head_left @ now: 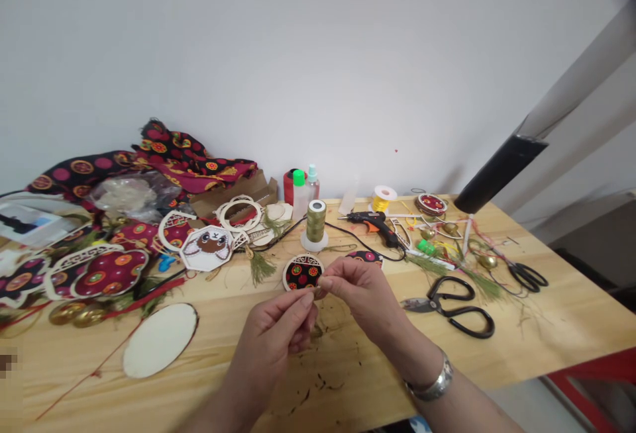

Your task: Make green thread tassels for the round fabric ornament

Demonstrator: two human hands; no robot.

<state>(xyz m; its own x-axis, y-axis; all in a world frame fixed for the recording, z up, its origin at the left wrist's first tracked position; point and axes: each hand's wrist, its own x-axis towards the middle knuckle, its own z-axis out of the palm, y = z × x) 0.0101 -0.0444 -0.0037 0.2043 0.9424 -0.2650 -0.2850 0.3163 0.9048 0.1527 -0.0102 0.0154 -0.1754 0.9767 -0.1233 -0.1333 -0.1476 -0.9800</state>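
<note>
My left hand (281, 330) and my right hand (360, 290) meet over the wooden table, fingertips pinched close together. Whatever lies between them is too thin and too covered to make out. Just behind the fingers a round ornament (301, 273) with a pale wooden rim and dark patterned fabric lies on the table, partly hidden by my right fingertips. Beyond it stands a spool of olive-green thread (315, 222). Large black-handled scissors (450, 306) lie to the right of my right hand.
Fabric-covered ornaments (109, 271) and patterned cloth (183, 155) are heaped at left. A pale oval disc (161, 340) lies in front of them. Bottles (299, 194), a glue gun (372, 221) and a yellow spool (382, 198) stand or lie at the back. Smaller scissors (529, 277) lie right.
</note>
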